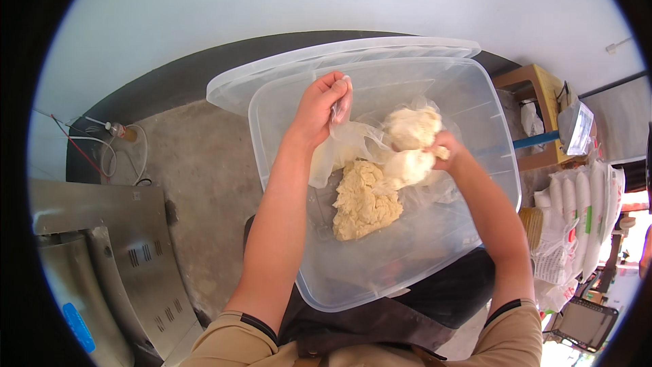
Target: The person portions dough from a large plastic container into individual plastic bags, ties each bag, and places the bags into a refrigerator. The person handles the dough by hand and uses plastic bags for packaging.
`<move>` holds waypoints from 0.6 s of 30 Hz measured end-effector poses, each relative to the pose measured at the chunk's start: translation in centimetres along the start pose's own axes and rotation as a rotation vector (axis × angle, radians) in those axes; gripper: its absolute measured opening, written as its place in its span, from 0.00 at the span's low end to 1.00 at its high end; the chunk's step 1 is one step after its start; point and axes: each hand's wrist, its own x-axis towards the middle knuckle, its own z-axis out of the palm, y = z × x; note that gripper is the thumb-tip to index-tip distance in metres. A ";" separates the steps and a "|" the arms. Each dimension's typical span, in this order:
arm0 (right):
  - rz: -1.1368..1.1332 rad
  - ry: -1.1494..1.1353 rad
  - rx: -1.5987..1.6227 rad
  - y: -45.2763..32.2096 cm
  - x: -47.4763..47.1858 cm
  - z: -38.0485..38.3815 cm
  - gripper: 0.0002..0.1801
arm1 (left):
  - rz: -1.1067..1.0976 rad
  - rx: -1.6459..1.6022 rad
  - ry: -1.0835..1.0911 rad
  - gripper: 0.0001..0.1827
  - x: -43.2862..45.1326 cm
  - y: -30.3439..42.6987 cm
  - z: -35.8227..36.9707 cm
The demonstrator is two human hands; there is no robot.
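Note:
Below me sits a translucent plastic tub (387, 275), its clear lid (285, 63) leaning behind the far rim. My left hand (323, 107) pinches the gathered edge of a clear plastic bag (351, 137) over the tub's left side. On the right, my right hand (448, 153) grips a lump of pale dough (410, 163), blurred and dusted whitish. Another pale dough mass (413, 127) lies just beyond it, against the bag's film. A larger yellowish, crumbly piece of dough (364, 204) rests on the tub's bottom, nearer to me. The right fingertips are partly hidden.
Stainless steel equipment (122, 255) stands at the left, near a bottle (122, 131) and loose cables on the concrete floor (204, 183). To the right are a platform scale's display (579, 127), a yellow-brown frame (542, 86) and stacked white sacks (586, 214). A wall (326, 0) rises behind the tub.

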 end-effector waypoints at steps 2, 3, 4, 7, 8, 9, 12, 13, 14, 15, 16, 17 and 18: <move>0.037 -0.169 0.015 1.0 4.8 3.2 0.33 | -0.061 0.011 -0.061 0.08 -0.7 0.5 -0.1; 0.085 -0.246 0.017 1.4 6.7 5.4 0.31 | -0.095 0.010 -0.107 0.08 -1.0 0.6 -0.2; 0.137 -0.241 0.039 2.5 8.9 4.5 0.29 | -0.129 0.004 -0.175 0.07 -0.8 0.7 0.1; 0.281 -0.295 0.073 7.4 15.6 3.9 0.22 | -0.183 0.033 -0.267 0.09 -0.7 0.5 -0.1; 0.261 -0.323 0.172 8.6 17.1 3.9 0.22 | -0.223 0.041 -0.296 0.09 -0.6 0.5 -0.1; 0.245 -0.353 0.276 10.1 18.4 3.8 0.23 | -0.268 0.049 -0.320 0.09 -0.7 0.5 -0.1; 0.049 -0.141 0.579 13.3 19.8 3.7 0.22 | -0.259 0.016 -0.271 0.08 -1.1 0.7 -0.7; -0.038 -0.014 0.675 14.1 20.0 3.9 0.22 | -0.234 -0.005 -0.234 0.07 -1.3 0.7 -1.0; -0.076 0.097 0.817 14.7 19.9 3.8 0.24 | -0.209 -0.030 -0.196 0.08 -1.5 0.6 -1.6; -0.142 0.110 0.911 14.9 19.9 2.6 0.24 | -0.179 -0.058 -0.179 0.08 -1.2 0.6 -1.5; -0.227 0.128 1.001 15.2 19.9 0.3 0.24 | -0.151 -0.092 -0.180 0.08 -0.6 0.5 -1.0; -0.306 0.145 1.094 15.4 19.8 -1.3 0.24 | -0.128 -0.131 -0.189 0.08 0.0 0.1 -0.9; -0.252 0.193 1.100 14.7 19.0 0.0 0.23 | -0.102 -0.159 -0.173 0.07 -0.1 0.2 -1.2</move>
